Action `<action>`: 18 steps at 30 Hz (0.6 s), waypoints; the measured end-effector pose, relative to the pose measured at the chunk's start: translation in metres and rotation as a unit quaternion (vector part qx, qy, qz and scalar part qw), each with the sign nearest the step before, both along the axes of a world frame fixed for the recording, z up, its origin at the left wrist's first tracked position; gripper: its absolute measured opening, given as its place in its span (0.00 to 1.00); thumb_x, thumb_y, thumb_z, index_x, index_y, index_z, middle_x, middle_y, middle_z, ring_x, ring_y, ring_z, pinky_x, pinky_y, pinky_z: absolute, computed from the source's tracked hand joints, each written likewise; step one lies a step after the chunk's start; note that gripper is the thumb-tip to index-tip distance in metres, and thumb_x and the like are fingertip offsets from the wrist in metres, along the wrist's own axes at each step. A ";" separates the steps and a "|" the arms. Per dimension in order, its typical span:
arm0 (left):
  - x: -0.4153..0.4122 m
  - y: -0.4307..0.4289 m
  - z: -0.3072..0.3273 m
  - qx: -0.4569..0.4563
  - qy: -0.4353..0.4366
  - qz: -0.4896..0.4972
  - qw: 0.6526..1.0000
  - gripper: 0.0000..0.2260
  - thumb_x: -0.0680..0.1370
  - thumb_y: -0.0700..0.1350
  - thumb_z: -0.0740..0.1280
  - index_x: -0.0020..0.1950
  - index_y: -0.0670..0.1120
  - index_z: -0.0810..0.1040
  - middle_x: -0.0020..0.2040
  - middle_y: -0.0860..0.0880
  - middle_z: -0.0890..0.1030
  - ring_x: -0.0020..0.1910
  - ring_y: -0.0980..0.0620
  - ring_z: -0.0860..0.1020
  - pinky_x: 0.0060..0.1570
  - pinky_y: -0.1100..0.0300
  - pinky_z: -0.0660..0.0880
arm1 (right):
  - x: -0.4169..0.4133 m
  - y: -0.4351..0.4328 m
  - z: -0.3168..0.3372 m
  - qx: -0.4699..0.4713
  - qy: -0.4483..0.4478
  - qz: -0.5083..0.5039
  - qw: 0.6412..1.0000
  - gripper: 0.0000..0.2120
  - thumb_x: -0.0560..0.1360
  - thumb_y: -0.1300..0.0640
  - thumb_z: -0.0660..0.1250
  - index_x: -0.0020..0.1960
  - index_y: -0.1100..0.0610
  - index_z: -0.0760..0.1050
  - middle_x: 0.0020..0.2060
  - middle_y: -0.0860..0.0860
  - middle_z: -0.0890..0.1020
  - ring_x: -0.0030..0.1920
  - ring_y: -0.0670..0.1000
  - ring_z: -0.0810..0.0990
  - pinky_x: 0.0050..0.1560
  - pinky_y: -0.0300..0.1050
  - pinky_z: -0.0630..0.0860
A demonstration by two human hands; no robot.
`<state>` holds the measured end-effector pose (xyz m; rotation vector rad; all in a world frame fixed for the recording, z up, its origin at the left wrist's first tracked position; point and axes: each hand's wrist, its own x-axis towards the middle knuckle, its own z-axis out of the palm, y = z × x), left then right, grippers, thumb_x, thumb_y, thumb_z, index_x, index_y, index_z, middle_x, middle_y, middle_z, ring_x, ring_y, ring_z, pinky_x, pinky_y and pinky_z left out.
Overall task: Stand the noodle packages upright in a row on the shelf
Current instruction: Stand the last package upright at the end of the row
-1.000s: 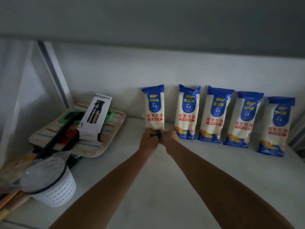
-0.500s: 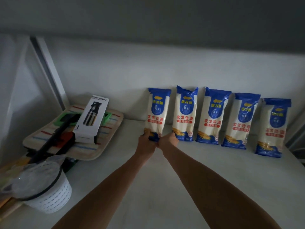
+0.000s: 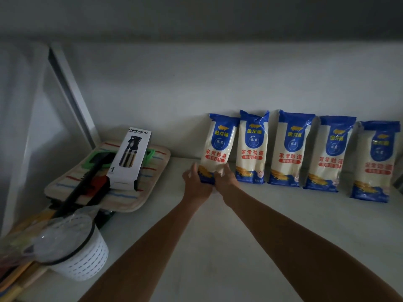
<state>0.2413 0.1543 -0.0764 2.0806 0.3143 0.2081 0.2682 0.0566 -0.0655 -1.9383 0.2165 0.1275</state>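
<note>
Several blue-and-white noodle packages stand in a row on the white shelf (image 3: 250,225), leaning on the back wall. The leftmost package (image 3: 220,144) stands upright, slightly tilted. My left hand (image 3: 196,184) grips its bottom left corner and my right hand (image 3: 226,182) grips its bottom right. To its right stand the second package (image 3: 253,147), the third (image 3: 290,149), then another (image 3: 329,153) and the rightmost one (image 3: 375,162), none touched by my hands.
At the left lies a striped pad (image 3: 150,171) carrying a white spray bottle box (image 3: 130,155), a green tray and a black-handled tool (image 3: 87,184). A white perforated basket (image 3: 80,258) sits at the front left over wooden sticks. A shelf post (image 3: 72,99) rises at the left.
Both hands have slid the leftmost package to the right, closer to the second package, keeping hold of its bottom. The view has shifted a little.
</note>
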 end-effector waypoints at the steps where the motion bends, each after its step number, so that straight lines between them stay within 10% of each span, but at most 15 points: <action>1: 0.002 0.004 0.002 0.003 0.013 -0.022 1.000 0.26 0.69 0.48 0.73 0.65 0.41 0.73 0.58 0.42 0.80 0.57 0.43 0.80 0.51 0.57 0.80 | 0.001 0.001 0.001 0.001 0.016 0.008 1.000 0.23 0.80 0.51 0.58 0.74 0.40 0.60 0.61 0.56 0.77 0.55 0.57 0.80 0.39 0.43 0.76; 4: -0.009 0.007 0.008 -0.023 0.060 -0.093 0.994 0.29 0.73 0.33 0.67 0.73 0.46 0.69 0.63 0.44 0.78 0.64 0.46 0.77 0.58 0.58 0.73 | 0.005 -0.001 0.008 -0.019 0.031 0.029 0.999 0.26 0.80 0.51 0.59 0.76 0.40 0.57 0.64 0.57 0.76 0.56 0.57 0.79 0.39 0.44 0.75; 18: -0.007 0.000 -0.003 0.015 0.091 -0.073 0.993 0.26 0.79 0.36 0.66 0.77 0.46 0.64 0.70 0.45 0.73 0.69 0.46 0.73 0.60 0.60 0.68 | -0.002 -0.003 0.018 -0.097 0.050 0.057 0.992 0.19 0.80 0.58 0.59 0.70 0.54 0.66 0.58 0.57 0.78 0.51 0.54 0.78 0.45 0.45 0.75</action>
